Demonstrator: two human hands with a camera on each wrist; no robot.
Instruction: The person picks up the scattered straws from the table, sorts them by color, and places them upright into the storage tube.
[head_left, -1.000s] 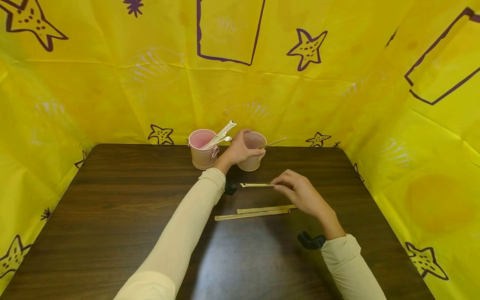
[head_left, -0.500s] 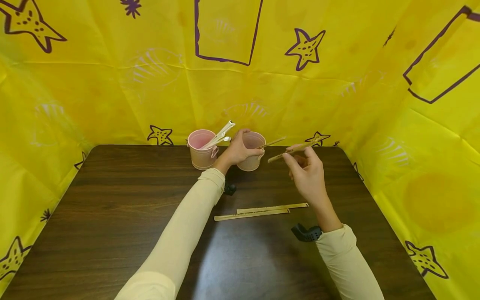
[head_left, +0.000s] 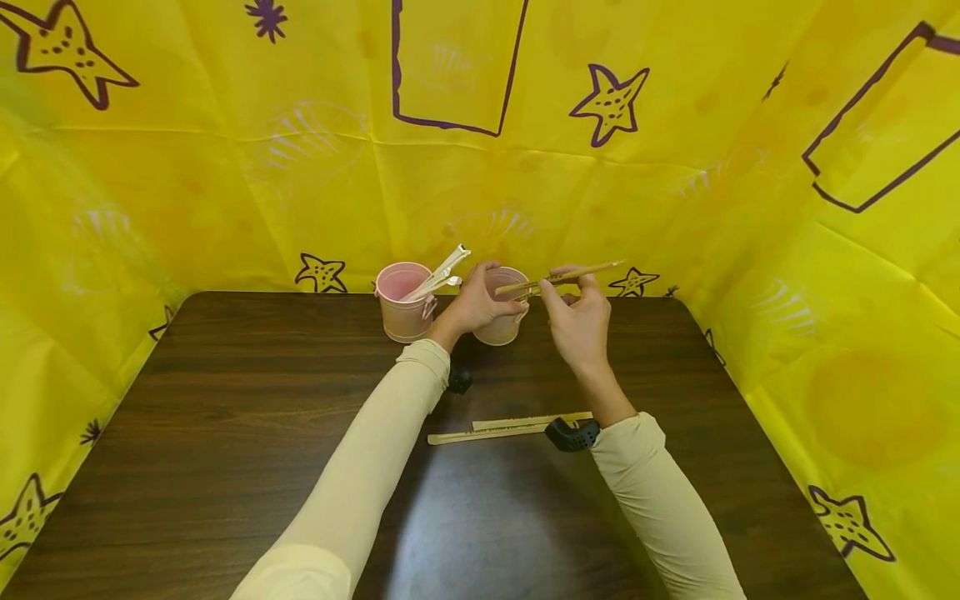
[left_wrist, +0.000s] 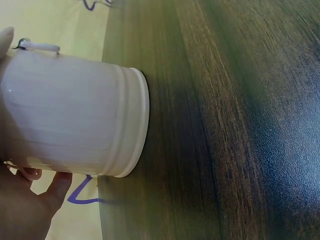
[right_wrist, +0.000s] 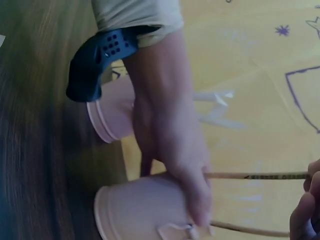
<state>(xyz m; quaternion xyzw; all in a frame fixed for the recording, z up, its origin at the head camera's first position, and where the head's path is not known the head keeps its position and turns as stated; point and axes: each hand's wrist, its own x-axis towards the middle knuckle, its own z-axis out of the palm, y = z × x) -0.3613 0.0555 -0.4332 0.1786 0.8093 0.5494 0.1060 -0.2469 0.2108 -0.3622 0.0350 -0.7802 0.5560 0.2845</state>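
My left hand grips the right pink bucket near its rim. The bucket stands upright on the table, and its side fills much of the left wrist view. My right hand pinches a slim brown paper-wrapped stick with dark print; its kind is unclear. The stick's left end is over the bucket's mouth. Another thin brown stick leans out of the same bucket, below the held one in the right wrist view. Two brown wrapped sticks lie on the table below, partly hidden by the right wrist.
To the left stands a second pink bucket with white wrapped sticks leaning out. Both buckets are near the back edge of the dark wooden table. A yellow patterned cloth hangs behind and at both sides.
My right hand has lifted a brown wrapped stick off the table, then carried it up and left to the right bucket's mouth. The left hand has stayed on the bucket.
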